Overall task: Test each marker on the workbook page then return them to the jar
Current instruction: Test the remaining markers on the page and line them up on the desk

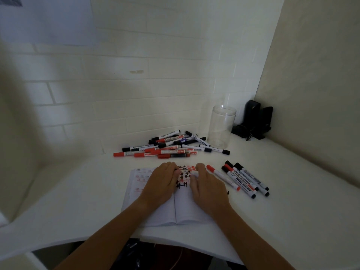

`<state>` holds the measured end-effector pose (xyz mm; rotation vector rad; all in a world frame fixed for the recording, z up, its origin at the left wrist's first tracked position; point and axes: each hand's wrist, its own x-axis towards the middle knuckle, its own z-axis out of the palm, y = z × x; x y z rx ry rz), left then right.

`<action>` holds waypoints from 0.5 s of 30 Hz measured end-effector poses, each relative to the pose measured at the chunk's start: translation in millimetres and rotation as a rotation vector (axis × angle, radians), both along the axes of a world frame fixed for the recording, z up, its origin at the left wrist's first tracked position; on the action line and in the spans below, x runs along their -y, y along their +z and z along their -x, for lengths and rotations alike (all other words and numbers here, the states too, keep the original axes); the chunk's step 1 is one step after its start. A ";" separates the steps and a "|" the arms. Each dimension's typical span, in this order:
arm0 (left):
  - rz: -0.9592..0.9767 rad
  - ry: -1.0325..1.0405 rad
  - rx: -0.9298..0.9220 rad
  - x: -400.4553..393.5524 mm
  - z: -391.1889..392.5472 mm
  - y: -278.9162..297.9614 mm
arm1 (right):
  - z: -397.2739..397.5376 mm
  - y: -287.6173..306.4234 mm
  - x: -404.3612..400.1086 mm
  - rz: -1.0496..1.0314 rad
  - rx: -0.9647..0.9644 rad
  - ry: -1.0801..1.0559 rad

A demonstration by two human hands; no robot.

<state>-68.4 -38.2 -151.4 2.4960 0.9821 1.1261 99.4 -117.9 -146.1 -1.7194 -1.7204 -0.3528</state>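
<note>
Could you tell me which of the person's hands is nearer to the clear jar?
The right hand. It rests on the workbook's right page, below and slightly left of the clear jar. The left hand rests farther left, across the spine.

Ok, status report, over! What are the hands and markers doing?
Both hands flat on workbook, no marker held. Marker pile behind, jar empty. Nothing blocking.

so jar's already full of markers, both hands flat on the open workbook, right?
Not quite: the head view shows the jar empty. The markers lie on the desk in a pile and a smaller group. Both the left hand and right hand do rest on the workbook.
</note>
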 end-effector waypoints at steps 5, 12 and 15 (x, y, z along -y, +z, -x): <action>0.085 0.012 -0.102 -3.0 3.0 -0.6 | -10.2 -2.2 -4.1 -0.045 -0.021 0.045; 0.094 -0.090 -0.226 -16.5 10.4 6.5 | -15.7 0.4 -0.4 -0.176 0.102 0.199; 0.083 -0.107 -0.228 -15.8 13.2 7.5 | -15.2 1.1 -6.9 -0.313 0.260 0.198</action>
